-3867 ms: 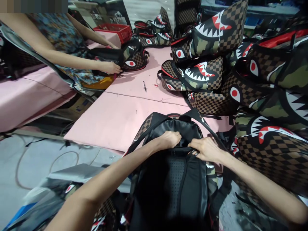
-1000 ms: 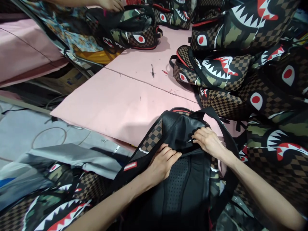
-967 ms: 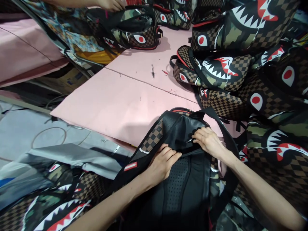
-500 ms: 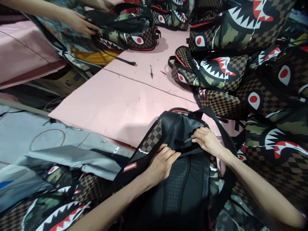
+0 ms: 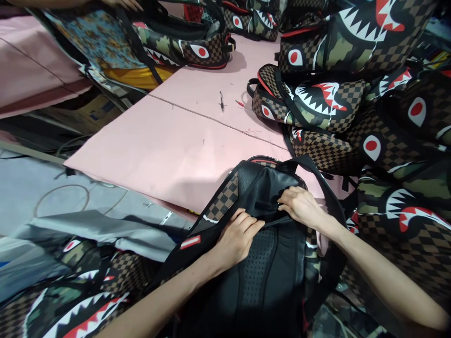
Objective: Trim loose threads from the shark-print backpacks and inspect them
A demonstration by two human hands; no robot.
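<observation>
A: What does the head view show of the work?

B: Two bare hands bend over a black backpack [image 5: 260,263] at the near edge of a pink table [image 5: 169,155]. Its top overlaps the table's edge; its lower end sinks into shadow and is cut off below, so what supports it cannot be seen.

A: And the hands?

B: The left hand [image 5: 237,239] lies across the upper back panel, fingers slightly bent and close together, pressing near a dark gap in the fabric. Whether the thumb pinches the cloth cannot be told. The right hand [image 5: 301,206], on the gap's other side, has its fingertips drawn together in a pinch. A small glint shows there, but what they grip is hidden.

A: Elsewhere around the table?

B: On the table's middle lies a pen [image 5: 221,101], with a small red item [image 5: 240,103] just beside it, too slight to identify. Along the table's right side, shark-mouthed bags [image 5: 331,101] stand piled, the outermost cropped by the picture's edge. At the table's far left, a co-worker in a flowered garment [image 5: 105,40] is cut off above; one hand [image 5: 127,4] barely shows, blurred, near a camouflage-and-check bag [image 5: 200,51]. Below the table's near-left edge, a gray sheet [image 5: 91,230] partly covers more bags [image 5: 88,305], also cropped.
</observation>
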